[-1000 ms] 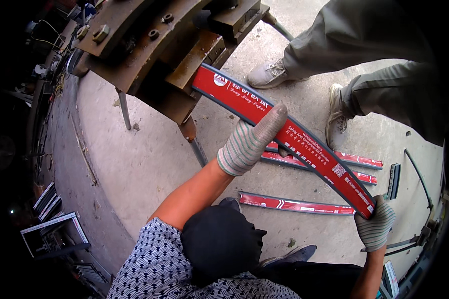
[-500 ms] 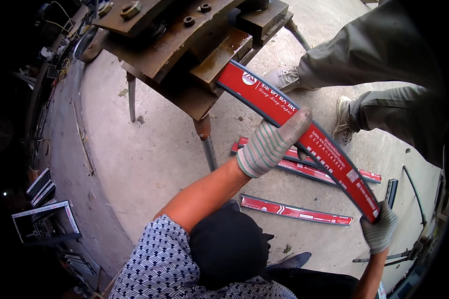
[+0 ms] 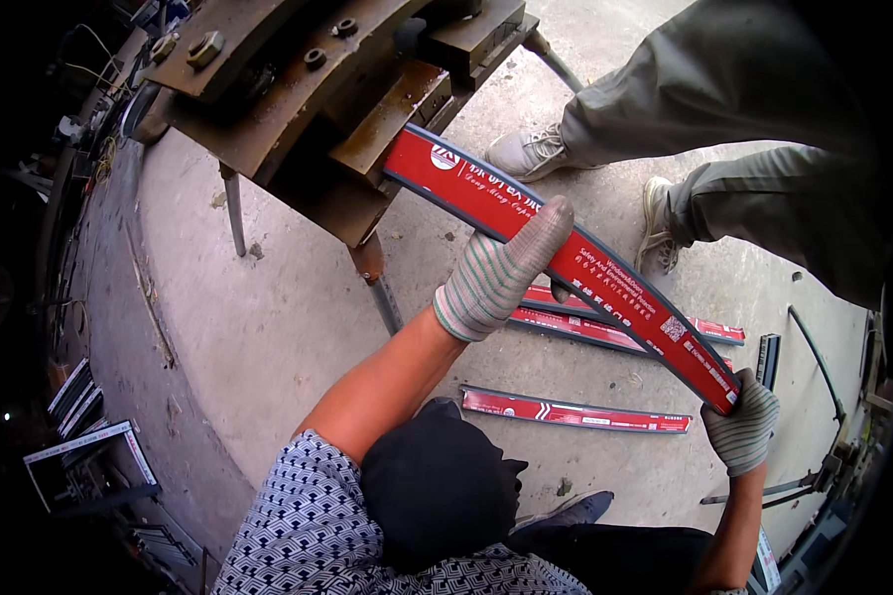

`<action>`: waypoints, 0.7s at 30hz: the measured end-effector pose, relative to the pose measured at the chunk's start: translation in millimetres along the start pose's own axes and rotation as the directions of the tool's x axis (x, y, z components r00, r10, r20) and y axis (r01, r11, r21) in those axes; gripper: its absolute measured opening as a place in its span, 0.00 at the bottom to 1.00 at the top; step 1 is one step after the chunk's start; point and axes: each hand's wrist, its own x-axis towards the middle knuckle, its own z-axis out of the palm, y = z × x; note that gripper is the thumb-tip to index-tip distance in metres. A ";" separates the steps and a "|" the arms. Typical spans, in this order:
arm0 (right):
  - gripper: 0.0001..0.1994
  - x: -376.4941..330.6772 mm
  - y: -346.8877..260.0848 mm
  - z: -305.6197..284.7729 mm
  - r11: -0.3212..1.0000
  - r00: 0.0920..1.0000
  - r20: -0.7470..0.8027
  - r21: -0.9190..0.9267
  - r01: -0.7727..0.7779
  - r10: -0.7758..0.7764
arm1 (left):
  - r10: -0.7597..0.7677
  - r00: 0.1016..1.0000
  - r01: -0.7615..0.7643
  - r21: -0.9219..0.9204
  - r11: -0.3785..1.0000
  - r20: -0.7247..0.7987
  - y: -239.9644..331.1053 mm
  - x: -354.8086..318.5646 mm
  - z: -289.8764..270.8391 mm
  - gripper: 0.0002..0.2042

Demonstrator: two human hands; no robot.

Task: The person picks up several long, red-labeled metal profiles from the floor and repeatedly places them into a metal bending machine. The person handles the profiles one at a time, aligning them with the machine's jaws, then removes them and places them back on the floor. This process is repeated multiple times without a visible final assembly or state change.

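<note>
A long, slightly curved metal profile (image 3: 605,273) with red film on its face and dark grey edges slants across the middle. My left hand (image 3: 506,263), in a striped knit glove, is closed around it, thumb over the red face and fingers mostly hidden beneath. My right hand (image 3: 744,424), also gloved, grips its lower right end. The profile's upper left end meets a brown metal block (image 3: 392,114) on a heavy steel machine (image 3: 268,124) with legs. Whether that end goes inside the machine, I cannot tell.
More red-filmed profiles (image 3: 575,410) lie on the concrete floor (image 3: 278,337) below my hands. A person in grey trousers (image 3: 704,89) stands at upper right, shoes (image 3: 531,151) near the machine. A frame (image 3: 84,441) and cut pieces lie at far left. A thin dark curved strip (image 3: 814,357) lies right.
The whole view has shifted, so the machine, profile and hands sit farther left in the picture. Both hands keep their hold, and the profile's end stays against the block.
</note>
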 end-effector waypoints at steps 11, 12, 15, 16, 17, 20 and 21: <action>0.15 -12.9 -5.8 -1.9 0.999 0.998 0.054 0.041 -0.019 0.017 | 0.374 0.925 -0.313 0.427 0.848 -0.063 -10.9 1.1 -15.3 0.13; 0.15 -12.9 -4.7 -0.7 0.997 0.998 0.058 0.069 -0.033 0.029 | 0.306 0.948 -0.265 0.322 0.909 -0.085 -12.9 -3.1 -15.1 0.13; 0.14 -7.7 -1.2 -3.1 0.999 0.995 0.092 -0.016 0.046 -0.045 | 0.114 0.984 -0.118 -0.024 0.993 -0.137 -4.1 -0.1 -8.3 0.15; 0.14 -9.6 -2.5 -3.3 0.999 0.996 0.083 0.009 0.041 -0.041 | 0.038 0.987 -0.061 -0.145 0.988 -0.159 -4.3 0.3 -5.8 0.15; 0.14 -10.5 -3.0 -2.9 0.999 0.996 0.081 0.004 0.038 -0.039 | -0.039 0.984 -0.008 -0.265 0.964 -0.171 -2.3 0.8 -4.4 0.16; 0.13 -10.8 0.6 -1.3 0.999 0.996 0.079 -0.007 0.035 -0.035 | -0.171 0.974 0.114 -0.327 0.938 -0.150 3.8 1.6 -4.5 0.15; 0.13 -10.3 2.8 -1.5 0.999 0.996 0.079 -0.005 0.038 -0.037 | -0.185 0.973 0.133 -0.330 0.935 -0.134 4.9 1.9 -5.3 0.15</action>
